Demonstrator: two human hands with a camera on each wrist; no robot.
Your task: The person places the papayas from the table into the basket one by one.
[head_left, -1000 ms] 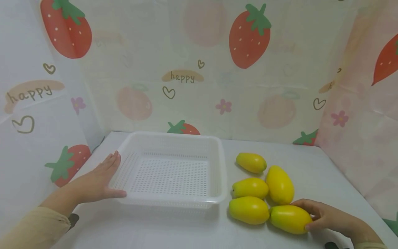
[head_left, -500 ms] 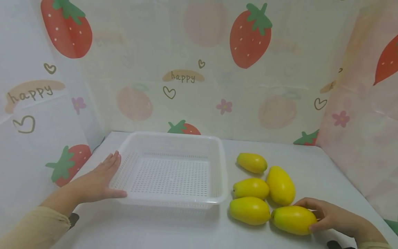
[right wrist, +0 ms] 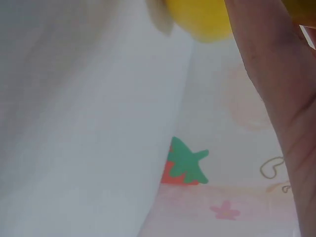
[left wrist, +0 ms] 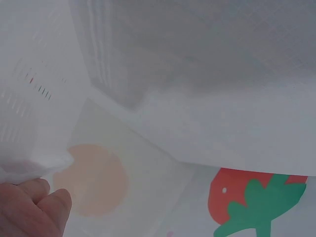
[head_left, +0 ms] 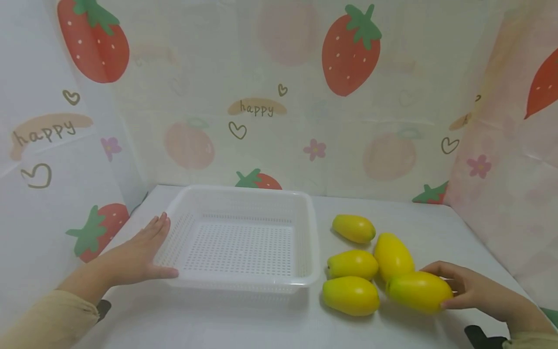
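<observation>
My right hand [head_left: 477,293] grips a yellow papaya [head_left: 420,292] by its right end, thumb in front and fingers behind. It hangs a little above the white table and overlaps another papaya [head_left: 394,257] in the head view. In the right wrist view only part of the yellow fruit [right wrist: 200,19] shows beside the hand [right wrist: 276,79]. At the left, my left hand [head_left: 135,259] rests against the side of a white perforated plastic basket [head_left: 237,279], fingers and thumb extended. The left wrist view shows its fingers [left wrist: 55,207] at the basket's edge.
Three more papayas lie right of the basket: one at the back [head_left: 354,229], one in the middle [head_left: 353,264] and one in front [head_left: 351,295]. Cloth walls [head_left: 279,140] with printed strawberries enclose the table [head_left: 218,322] at the back and sides.
My right hand has lifted the gripped papaya off the table, moving it up and slightly right, away from the front papaya. The left hand and the basket stay put.
</observation>
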